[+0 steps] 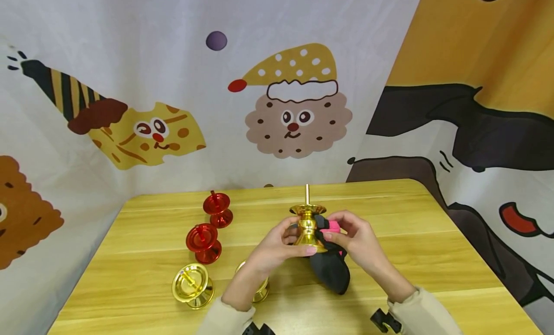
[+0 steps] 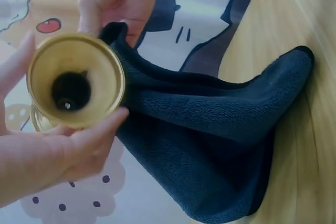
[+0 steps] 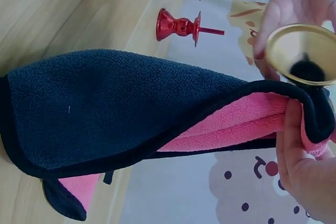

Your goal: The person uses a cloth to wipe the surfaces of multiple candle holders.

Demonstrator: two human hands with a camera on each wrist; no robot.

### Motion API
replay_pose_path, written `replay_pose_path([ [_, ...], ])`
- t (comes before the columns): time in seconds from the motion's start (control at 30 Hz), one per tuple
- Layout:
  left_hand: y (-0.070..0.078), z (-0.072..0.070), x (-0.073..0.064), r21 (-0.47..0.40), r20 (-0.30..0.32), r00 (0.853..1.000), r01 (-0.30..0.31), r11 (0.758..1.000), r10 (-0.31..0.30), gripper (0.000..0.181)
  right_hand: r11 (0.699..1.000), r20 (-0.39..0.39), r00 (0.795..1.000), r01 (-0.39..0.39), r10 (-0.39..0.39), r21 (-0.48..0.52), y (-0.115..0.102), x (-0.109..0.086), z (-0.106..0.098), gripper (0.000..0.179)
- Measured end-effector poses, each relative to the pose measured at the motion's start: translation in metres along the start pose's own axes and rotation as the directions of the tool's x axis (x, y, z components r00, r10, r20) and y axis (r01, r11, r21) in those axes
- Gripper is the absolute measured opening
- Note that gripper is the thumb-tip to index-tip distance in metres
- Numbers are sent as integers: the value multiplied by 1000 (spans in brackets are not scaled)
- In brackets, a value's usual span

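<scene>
the left grip (image 1: 279, 244) holds the gold candle holder (image 1: 308, 226) upright over the bench (image 1: 143, 258), short of its far edge; the right grip (image 1: 358, 238) pinches the black-and-pink cloth (image 1: 330, 271) against it. best steady the base and wrap the cloth snugly round each curve.

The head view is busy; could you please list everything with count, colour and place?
table: one, pale wood, foreground
backdrop: one, multicoloured, behind table
held candlestick: one, gold, above table
other gold candlesticks: two, gold, front left, one partly hidden
red candlesticks: two, red, back left
cloth: one, dark and pink, beside held candlestick
sleeves: two, cream, bottom
wrist devices: two, black, beside sleeves
left grip: one, bare, around held candlestick
right grip: one, bare, pinching cloth
</scene>
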State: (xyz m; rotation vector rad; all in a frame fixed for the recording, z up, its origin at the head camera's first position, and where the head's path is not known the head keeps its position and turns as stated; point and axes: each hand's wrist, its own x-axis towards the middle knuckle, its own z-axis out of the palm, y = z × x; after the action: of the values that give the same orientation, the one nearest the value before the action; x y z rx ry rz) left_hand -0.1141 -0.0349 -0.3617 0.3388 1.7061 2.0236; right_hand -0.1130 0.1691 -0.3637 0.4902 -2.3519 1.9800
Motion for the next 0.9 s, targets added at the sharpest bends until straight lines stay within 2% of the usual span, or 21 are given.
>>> replay_pose_path([
  [0.1,-2,3,0,62,-54,998,-8,998,11,71,1000,5,1000,3,-3,-9,-1,-1,1,26],
  [0.23,-1,4,1,131,-84,996,-5,991,16,72,999,6,1000,26,-26,-21,-3,-1,3,28],
  [0.3,0,4,1,131,-86,996,7,991,4,72,999,7,999,40,-40,-22,-4,-1,3,28],
  [0.4,1,1,0,84,-50,999,6,996,-2,67,999,9,999,48,-48,-9,-3,0,2,28],
  [0.57,-1,-3,-1,-58,52,999,-1,998,4,62,1000,5,1000,28,-28,-4,-1,-1,-1,27],
  [0.73,1,-4,-3,-122,88,996,17,992,-6,63,1000,-3,1000,11,-11,-17,1,-1,-1,26],
  [0.8,0,-2,-2,-97,64,998,20,995,-13,62,1000,-8,1000,17,-18,-25,-1,-2,0,25],
  [0.9,-3,4,0,34,-23,1000,8,999,-7,64,997,-22,999,46,-47,-62,-4,-3,5,25],
])
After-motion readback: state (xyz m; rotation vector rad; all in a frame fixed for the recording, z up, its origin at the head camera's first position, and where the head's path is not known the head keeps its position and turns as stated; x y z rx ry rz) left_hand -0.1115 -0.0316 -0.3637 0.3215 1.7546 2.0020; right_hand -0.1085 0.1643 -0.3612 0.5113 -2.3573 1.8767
